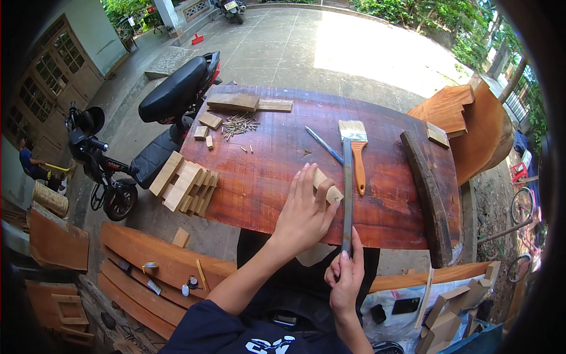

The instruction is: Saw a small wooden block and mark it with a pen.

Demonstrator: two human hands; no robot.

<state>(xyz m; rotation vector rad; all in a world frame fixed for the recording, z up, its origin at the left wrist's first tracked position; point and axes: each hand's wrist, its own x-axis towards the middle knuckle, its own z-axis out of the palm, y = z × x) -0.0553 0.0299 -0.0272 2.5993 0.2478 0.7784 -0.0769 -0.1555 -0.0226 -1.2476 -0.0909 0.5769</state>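
Note:
My left hand [298, 206] presses a small pale wooden block [328, 186] onto the reddish-brown wooden tabletop [271, 159], near the front edge. Its fingers wrap over the block and hide part of it. Closed around the near end of a long, flat, dark metal file [348, 194] is my right hand [346, 280]. The file points away from me, its edge close beside the block's right end; I cannot tell whether they touch. A paintbrush [358, 165] with an orange handle lies just right of the file. To its left is a blue pen [324, 144], partly behind the file.
Stacked wooden pieces [187, 186] sit at the table's left edge. Farther back are small wooden pegs [239, 125] and wood blocks [233, 102]. A dark curved beam [425, 197] lies along the right side. A motorbike [171, 112] stands left; planks [159, 253] lie below. Someone [38, 165] sits far left.

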